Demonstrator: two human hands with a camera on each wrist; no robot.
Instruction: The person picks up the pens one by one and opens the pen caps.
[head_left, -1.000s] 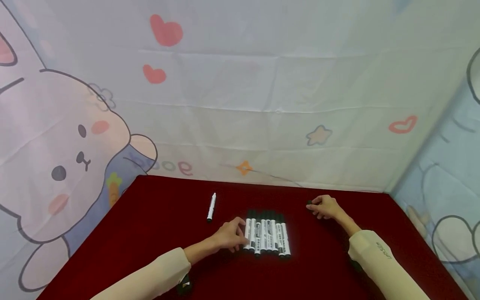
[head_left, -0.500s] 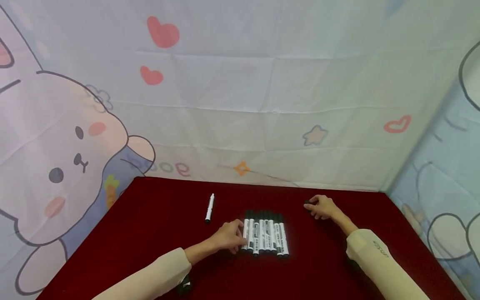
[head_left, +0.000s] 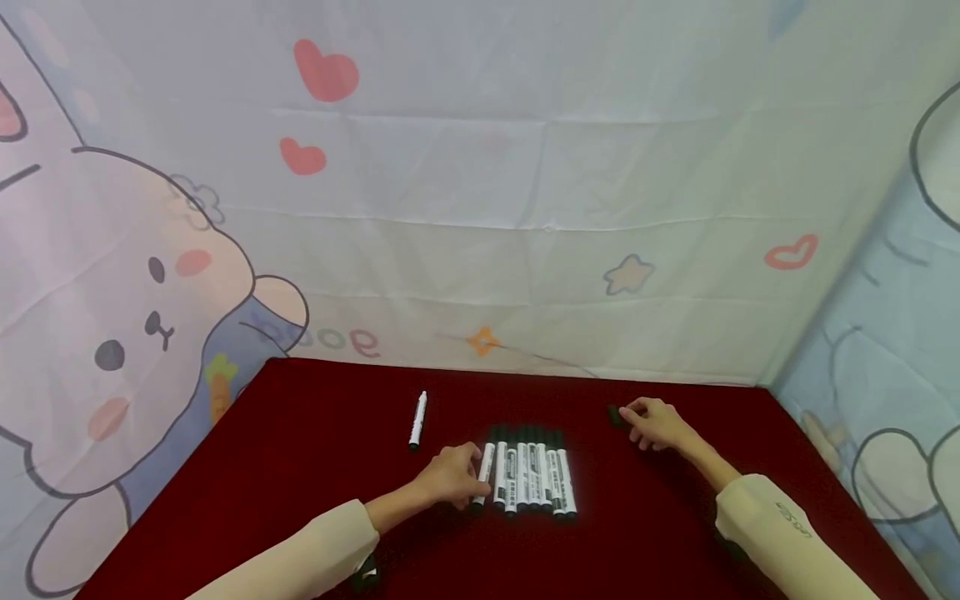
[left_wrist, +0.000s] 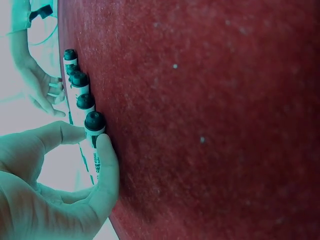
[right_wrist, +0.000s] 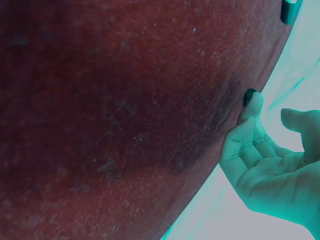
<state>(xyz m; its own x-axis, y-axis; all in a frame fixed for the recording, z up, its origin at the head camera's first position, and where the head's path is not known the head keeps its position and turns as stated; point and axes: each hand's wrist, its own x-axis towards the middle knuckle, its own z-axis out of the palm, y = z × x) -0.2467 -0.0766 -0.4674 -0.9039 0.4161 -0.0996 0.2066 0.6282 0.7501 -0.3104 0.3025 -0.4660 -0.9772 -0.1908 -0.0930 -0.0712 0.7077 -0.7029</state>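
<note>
Pinching white marker (head_left: 487, 463), left hand (head_left: 450, 475); right hand (head_left: 657, 423) loose, thumb off fingers, near black cap (head_left: 614, 415)

Red table (head_left: 637, 533), white markers (head_left: 522, 479), black cap (head_left: 614, 415)

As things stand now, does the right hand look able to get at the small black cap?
Probably yes: the right hand holds nothing, its fingers are close beside the small black cap, and no other object is seen blocking the way.
</note>
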